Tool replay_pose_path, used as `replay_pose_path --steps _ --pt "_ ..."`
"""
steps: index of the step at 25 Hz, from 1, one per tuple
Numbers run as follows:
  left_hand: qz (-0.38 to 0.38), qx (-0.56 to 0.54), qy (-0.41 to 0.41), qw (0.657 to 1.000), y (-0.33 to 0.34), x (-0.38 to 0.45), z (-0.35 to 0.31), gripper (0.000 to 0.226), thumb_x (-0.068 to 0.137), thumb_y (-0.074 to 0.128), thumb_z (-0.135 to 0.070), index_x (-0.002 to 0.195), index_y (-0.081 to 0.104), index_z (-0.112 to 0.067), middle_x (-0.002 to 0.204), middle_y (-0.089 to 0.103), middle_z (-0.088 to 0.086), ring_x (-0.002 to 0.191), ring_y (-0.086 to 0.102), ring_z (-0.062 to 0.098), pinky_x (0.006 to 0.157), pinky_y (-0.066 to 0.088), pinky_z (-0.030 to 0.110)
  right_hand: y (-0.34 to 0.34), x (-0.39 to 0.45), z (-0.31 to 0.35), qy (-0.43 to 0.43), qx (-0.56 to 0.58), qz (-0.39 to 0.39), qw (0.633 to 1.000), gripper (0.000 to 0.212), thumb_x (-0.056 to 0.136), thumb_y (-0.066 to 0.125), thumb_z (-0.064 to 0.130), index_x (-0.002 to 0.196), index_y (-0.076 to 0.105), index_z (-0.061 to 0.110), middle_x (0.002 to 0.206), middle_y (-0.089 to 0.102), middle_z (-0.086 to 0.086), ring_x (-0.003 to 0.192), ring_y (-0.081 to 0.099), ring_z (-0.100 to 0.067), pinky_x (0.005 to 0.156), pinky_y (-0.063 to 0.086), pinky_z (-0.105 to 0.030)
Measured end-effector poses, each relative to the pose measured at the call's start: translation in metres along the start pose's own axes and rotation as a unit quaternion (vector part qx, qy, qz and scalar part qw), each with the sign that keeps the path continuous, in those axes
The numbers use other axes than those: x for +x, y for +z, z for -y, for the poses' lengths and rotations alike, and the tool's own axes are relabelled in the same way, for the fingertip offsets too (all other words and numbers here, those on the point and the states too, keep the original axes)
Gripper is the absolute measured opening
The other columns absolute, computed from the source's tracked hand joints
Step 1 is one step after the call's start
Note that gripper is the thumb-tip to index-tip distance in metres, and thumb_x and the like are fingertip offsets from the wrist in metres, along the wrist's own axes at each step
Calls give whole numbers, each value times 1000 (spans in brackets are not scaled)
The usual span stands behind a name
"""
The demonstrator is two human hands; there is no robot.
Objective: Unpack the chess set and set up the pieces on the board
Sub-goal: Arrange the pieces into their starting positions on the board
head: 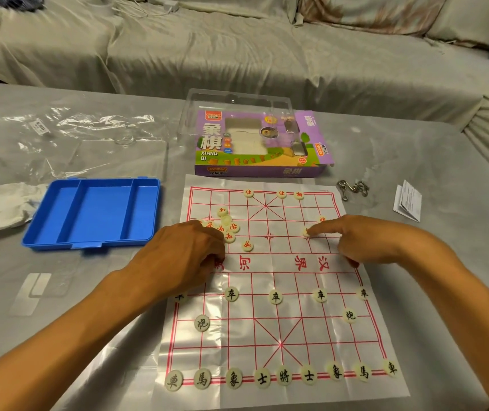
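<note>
A plastic xiangqi board sheet (273,280) with red lines lies on the table. Black-lettered pieces stand in place along the near rows, such as the general (284,376). Red-lettered pieces stand on the far edge, among them an advisor (248,192). A loose cluster of red pieces (228,225) lies at the board's far left. My left hand (184,256) rests curled beside that cluster; what its fingers hold is hidden. My right hand (359,241) presses its extended index finger on a red piece (306,231) at the board's right side.
An empty blue compartment tray (92,213) sits left of the board. The purple game box (261,143) with clear lid lies behind the board. Metal ring puzzle (352,188), folded leaflet (407,200), crumpled tissue (6,209) and plastic wrap (68,134) lie around. A sofa stands beyond.
</note>
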State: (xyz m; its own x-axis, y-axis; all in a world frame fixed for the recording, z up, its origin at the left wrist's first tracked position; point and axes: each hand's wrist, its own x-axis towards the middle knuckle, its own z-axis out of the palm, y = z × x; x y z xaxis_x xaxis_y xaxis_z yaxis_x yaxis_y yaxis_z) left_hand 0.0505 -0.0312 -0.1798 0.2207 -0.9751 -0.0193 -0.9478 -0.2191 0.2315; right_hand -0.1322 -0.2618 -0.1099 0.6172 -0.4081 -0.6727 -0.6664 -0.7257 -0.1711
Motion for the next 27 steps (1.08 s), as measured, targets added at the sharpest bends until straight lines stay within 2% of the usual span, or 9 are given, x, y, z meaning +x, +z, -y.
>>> replay_pose_path --steps 4,8,11,12,17,20,22,25,27 --pt "0 1 1 1000 0 0 -1 29 92 54 -43 117 65 -33 129 59 -15 115 57 10 97 48 27 -8 -1 -10 26 43 -5 999 56 94 39 -2 131 53 38 155 25 7 143 22 -24 108 32 -36" --pt "1 1 -2 1000 -1 0 -1 29 92 56 -43 118 65 -33 130 58 -16 115 56 9 97 48 26 -13 -3 -19 86 85 -23 992 55 89 43 -10 121 64 30 149 38 3 132 37 -29 85 42 -29" --pt "4 4 0 1000 -2 1 -2 30 92 55 -43 119 64 -34 131 57 -17 117 55 8 99 47 26 -14 -4 -23 106 87 -31 990 54 88 45 -10 117 66 30 143 45 4 107 53 -25 63 48 -21" --pt "3 4 1 1000 -2 0 -2 30 92 55 -43 119 64 -34 131 57 -17 117 55 8 98 47 26 -14 -4 -23 106 84 -35 990 53 88 45 -10 117 66 28 142 46 4 103 54 -24 61 47 -21" --pt "2 -1 -1 1000 -6 -1 -4 28 92 56 -41 117 66 -33 131 57 -17 117 55 7 97 45 23 -14 -2 -23 105 46 -58 992 53 88 47 -11 126 62 23 142 47 0 113 49 -26 82 49 -28" --pt "2 -1 -1 1000 -6 -1 -5 28 92 56 -39 117 66 -32 131 57 -16 117 55 8 97 45 24 -14 -5 -22 102 55 -51 992 48 91 47 -7 127 62 21 141 49 0 109 51 -25 80 48 -27" --pt "6 0 -4 1000 -6 -1 -5 28 92 56 -40 117 66 -33 131 57 -16 117 55 9 97 45 25 -16 -9 -19 87 25 -53 995 46 93 45 -3 129 60 22 143 47 1 117 49 -25 86 47 -28" --pt "13 -1 -2 1000 -7 -1 -4 28 92 56 -41 118 65 -33 130 58 -15 117 56 9 97 47 25 -12 -19 6 -3 -5 -101 995 50 95 41 6 131 53 38 151 36 8 135 36 -20 106 35 -36" --pt "15 -2 -5 1000 -7 -1 -4 29 92 55 -42 118 65 -33 130 58 -15 116 56 9 96 47 24 3 -24 35 -88 10 -105 991 55 97 39 10 137 40 48 152 32 12 139 31 -17 110 31 -36"
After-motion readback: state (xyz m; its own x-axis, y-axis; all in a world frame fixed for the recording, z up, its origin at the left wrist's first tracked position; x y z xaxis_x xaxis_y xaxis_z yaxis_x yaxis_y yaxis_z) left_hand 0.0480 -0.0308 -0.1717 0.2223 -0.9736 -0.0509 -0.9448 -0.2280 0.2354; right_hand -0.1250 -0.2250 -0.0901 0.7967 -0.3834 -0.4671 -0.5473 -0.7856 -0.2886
